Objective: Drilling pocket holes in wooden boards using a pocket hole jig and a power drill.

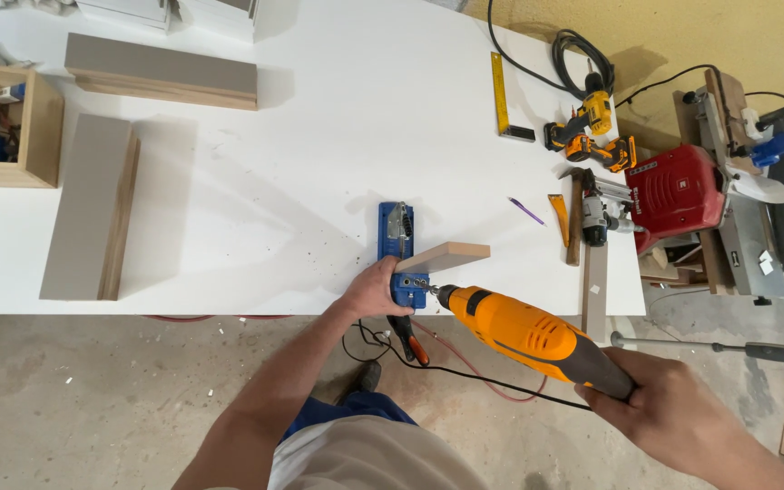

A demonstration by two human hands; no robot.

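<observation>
My right hand (673, 413) grips the grey handle of an orange corded drill (524, 333). Its bit points left into the guide block of a blue drilling jig (400, 249) at the near edge of the white table (319, 136). A small wooden board (445, 256) stands clamped in the jig, tilted to the right. My left hand (372, 289) presses against the jig's near left side beside the board. An orange-handled clamp lever (410, 340) hangs below the table edge under the jig.
Grey panels (88, 209) (161, 71) and an open wooden box (11, 122) lie at the left. A yellow square (504, 98), yellow cordless drills (590, 132), a hammer (574, 218), a pencil (526, 210) and a red machine (682, 191) sit at the right. Cables trail over the concrete floor.
</observation>
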